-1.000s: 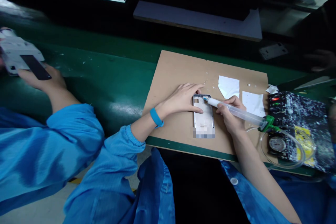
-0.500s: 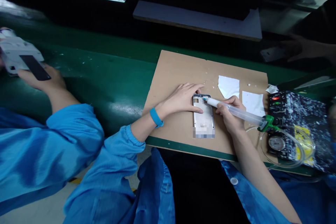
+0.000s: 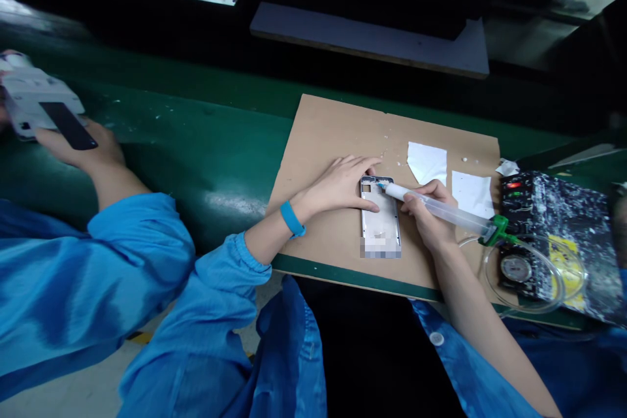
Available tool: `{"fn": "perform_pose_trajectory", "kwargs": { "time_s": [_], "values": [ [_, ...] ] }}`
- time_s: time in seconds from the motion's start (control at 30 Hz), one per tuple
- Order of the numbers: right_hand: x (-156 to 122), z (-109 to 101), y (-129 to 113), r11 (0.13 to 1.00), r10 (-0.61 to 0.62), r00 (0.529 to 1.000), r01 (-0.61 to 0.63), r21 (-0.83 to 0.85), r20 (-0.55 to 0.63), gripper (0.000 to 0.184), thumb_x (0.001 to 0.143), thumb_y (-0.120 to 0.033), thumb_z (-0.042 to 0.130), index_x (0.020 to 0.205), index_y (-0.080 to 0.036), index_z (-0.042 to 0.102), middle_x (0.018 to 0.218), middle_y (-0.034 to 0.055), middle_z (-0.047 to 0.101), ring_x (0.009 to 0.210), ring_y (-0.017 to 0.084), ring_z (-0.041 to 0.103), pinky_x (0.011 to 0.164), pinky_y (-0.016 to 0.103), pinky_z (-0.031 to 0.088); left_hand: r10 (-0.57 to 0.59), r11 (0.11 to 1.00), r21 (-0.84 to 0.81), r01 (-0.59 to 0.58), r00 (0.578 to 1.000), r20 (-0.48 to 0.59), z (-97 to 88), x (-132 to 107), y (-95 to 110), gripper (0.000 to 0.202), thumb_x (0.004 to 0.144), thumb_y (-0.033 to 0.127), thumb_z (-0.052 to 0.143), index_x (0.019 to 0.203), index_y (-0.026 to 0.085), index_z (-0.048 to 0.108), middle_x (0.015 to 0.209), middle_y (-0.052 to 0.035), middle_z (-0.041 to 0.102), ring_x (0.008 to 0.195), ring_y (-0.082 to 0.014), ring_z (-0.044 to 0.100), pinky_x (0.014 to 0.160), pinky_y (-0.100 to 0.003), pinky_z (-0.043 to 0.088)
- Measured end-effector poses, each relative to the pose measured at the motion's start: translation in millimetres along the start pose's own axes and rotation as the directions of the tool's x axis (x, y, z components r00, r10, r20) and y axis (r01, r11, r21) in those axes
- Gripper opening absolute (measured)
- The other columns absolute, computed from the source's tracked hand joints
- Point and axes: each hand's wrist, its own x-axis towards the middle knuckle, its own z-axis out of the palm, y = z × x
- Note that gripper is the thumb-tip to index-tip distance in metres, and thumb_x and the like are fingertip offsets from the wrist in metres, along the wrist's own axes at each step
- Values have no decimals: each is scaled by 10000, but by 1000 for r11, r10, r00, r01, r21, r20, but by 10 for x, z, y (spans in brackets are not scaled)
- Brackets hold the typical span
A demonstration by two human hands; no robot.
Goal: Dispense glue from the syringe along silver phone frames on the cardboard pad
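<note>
Cardboard mat [image 3: 333, 124] bears paper scraps [image 3: 427, 161]; right hand [image 3: 428, 219] pinches syringe [image 3: 441, 209], left hand [image 3: 340, 184] spread on frame [image 3: 381, 225].

factory assembly line, green conveyor belt [image 3: 206, 144], blue smocks (co-worker alongside)

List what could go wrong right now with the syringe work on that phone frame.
1. The syringe tip sits at the phone frame's top corner, beside the left hand pinning it; a slip could smear paste onto the fingers.
2. The clear tube loops loosely from the syringe's green end past the right hand; a snag might jerk the tip off line.
3. White drips already dot the cardboard sheet, so more stray paste could soil the frame.
</note>
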Motion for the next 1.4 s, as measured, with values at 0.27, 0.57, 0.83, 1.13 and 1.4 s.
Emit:
{"fn": "perform_pose_trajectory", "kwargs": {
  "time_s": [0.27,0.57,0.83,1.13,1.4],
  "values": [
    [-8,-12,-8,1000,14,1000,-13,-21,16,420,882,-566,968,867,-296,647,701,-4,787,588,222,724,579,346,577,8,1000,-8,-8,1000,-11,-5,-12,-6,1017,869,549,997,1731,266,538,1545,-110,758,1484,-387,644,1308,-519,418],
    [-7,-7,-1,999,27,1000,-27,-17,12,387,869,-519,982,867,-292,667,715,4,800,599,224,734,596,355,589,2,1000,16,-2,1000,-10,12,1,-12,1035,874,559,993,1748,261,527,1540,-117,757,1488,-397,642,1300,-532,431],
    [3,1,2,999,41,999,-40,-13,9,434,849,-572,999,859,-291,668,714,9,806,592,231,732,591,357,584,5,1000,3,-5,1000,-15,20,7,-29,1024,863,552,1000,1734,272,539,1546,-110,761,1492,-394,646,1305,-534,426],
    [-6,6,-34,999,34,999,-34,-20,7,465,857,-612,1007,874,-292,670,735,10,814,623,241,763,606,354,586,9,1000,4,-9,1000,-17,15,14,-16,1026,854,554,1012,1722,266,549,1538,-110,768,1474,-392,655,1300,-532,427],
    [4,32,-49,999,35,999,-35,1,0,519,810,-667,1023,863,-296,665,725,15,813,602,242,757,588,360,591,13,1000,-2,-13,1000,-21,21,7,-29,1010,861,549,999,1723,280,548,1542,-103,762,1479,-388,652,1294,-536,433]
  ]
}}
